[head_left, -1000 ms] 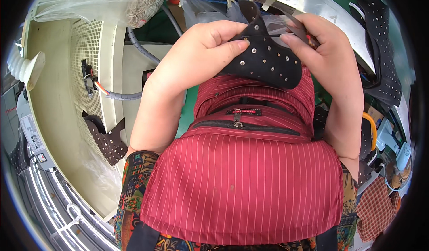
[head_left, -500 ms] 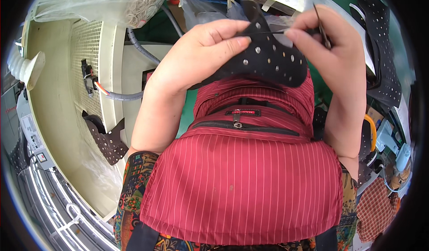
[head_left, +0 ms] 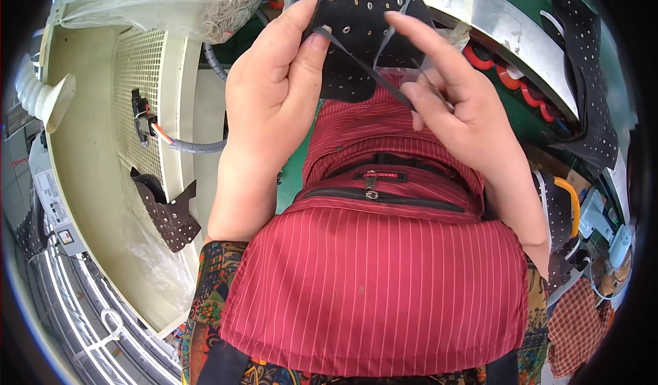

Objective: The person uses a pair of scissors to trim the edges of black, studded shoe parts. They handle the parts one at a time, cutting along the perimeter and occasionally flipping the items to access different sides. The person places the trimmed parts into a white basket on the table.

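"Looking at the black studded piece, where is it?"

"It is up in front of you, by the far end of the red striped cloth."

"How will it feel?"

"It looks light, thin and bendy, so it should flop but not break. The shiny studs may be slick. The plain edge looks best for you to grab."

"And the grey strip?"

"That looks soft and thin, so you want a small, tight pinch."

"What about the hands?"

"Your left hand points up and squeezes the piece's left edge, with the strip by your thumb. Your right hand leans in from the right. It seems to pinch the strip's low end, and your pointing finger sticks out. You reach forward with both arms."
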### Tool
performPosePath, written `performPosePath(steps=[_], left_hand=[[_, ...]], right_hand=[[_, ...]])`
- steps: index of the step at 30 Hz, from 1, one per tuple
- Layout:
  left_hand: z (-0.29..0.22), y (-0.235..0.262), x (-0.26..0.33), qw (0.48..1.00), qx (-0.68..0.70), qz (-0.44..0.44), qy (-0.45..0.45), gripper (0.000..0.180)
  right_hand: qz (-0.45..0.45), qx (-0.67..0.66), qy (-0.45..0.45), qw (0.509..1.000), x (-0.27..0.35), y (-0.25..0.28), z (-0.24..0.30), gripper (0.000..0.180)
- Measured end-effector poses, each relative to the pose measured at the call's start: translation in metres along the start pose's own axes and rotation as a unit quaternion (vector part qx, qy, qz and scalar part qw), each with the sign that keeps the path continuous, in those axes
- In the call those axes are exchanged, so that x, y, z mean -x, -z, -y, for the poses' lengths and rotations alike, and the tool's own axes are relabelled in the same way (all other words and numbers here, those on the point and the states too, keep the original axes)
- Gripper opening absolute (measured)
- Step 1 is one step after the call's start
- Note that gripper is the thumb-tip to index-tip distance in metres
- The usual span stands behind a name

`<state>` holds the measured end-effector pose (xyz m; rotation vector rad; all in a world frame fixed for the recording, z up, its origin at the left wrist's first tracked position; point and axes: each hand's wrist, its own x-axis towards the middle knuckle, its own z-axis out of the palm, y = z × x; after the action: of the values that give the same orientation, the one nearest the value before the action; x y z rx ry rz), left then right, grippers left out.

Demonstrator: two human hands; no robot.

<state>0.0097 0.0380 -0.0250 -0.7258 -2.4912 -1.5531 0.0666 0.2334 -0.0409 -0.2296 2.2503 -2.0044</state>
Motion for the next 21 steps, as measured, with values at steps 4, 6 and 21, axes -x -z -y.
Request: performPosePath(steps=[4,6,21], left_hand=[[-0.01,0.002,0.0,0.998,-0.046,0.009,-0.033,0.029],[-0.012,0.008,-0.001,0.996,-0.08,0.004,-0.03,0.029],[0.005,0.115,0.018,0.971,-0.131,-0.182,0.08,0.028]], right_hand=[[0.003,0.089,0.094,0.992,-0.012,-0.008,0.001,0.034],[0.008,0.137,0.099,0.986,-0.011,-0.001,0.001,0.025],[-0.256,0.491,-0.281,0.784,0.112,0.135,-0.095,0.024]])
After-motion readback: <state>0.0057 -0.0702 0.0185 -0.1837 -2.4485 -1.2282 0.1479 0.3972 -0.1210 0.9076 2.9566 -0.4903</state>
